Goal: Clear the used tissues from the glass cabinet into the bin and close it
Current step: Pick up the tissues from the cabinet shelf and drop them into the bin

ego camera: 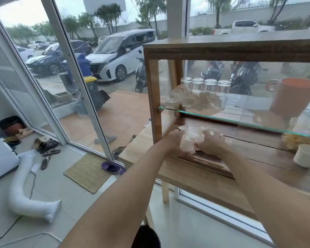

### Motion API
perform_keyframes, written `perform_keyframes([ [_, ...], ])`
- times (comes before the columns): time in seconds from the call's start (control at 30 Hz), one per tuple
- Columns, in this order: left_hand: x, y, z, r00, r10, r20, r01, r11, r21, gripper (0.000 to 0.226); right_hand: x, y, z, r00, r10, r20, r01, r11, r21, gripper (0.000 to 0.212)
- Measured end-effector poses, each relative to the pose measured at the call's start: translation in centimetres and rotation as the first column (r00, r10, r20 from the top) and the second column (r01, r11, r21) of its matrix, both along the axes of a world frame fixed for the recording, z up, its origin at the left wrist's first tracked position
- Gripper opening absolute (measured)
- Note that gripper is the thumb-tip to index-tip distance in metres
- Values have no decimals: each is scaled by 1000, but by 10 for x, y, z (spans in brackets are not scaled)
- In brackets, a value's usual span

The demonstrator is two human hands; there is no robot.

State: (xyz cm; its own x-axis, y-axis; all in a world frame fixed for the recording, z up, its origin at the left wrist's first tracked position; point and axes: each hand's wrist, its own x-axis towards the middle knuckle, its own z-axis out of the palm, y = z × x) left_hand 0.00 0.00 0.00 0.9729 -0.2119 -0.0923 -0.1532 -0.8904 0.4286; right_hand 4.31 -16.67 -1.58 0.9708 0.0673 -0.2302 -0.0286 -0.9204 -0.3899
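A wood-framed glass cabinet [153,90] stands on a wooden table, its front open. On its glass shelf [213,116] lie crumpled white tissues [193,100]. On the cabinet's wooden floor, a second wad of tissues [191,138] is pressed between both hands. My left hand [174,142] grips its left side and my right hand [210,143] grips its right side. A dark round object [147,237], perhaps the bin, shows at the bottom edge below my arms.
Upturned drinking glasses [204,84] and an orange mug [292,97] stand on the shelf. A paper cup [307,155] and a bag of snacks [297,138] sit at the right. Below left are a floor mat [88,171], sandals and a white hose [25,190].
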Motion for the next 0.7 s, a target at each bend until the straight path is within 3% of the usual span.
perform_keyframes([
  [0.43, 93, 23, -35, 975, -166, -144, 164, 986, -26, 119, 28, 17, 7, 985, -84, -153, 55, 981, -185, 87],
  [0.7, 117, 20, -52, 957, -220, -188, 194, 970, -149, 103, 43, 13, -4, 985, 7, -173, -31, 990, -137, 78],
])
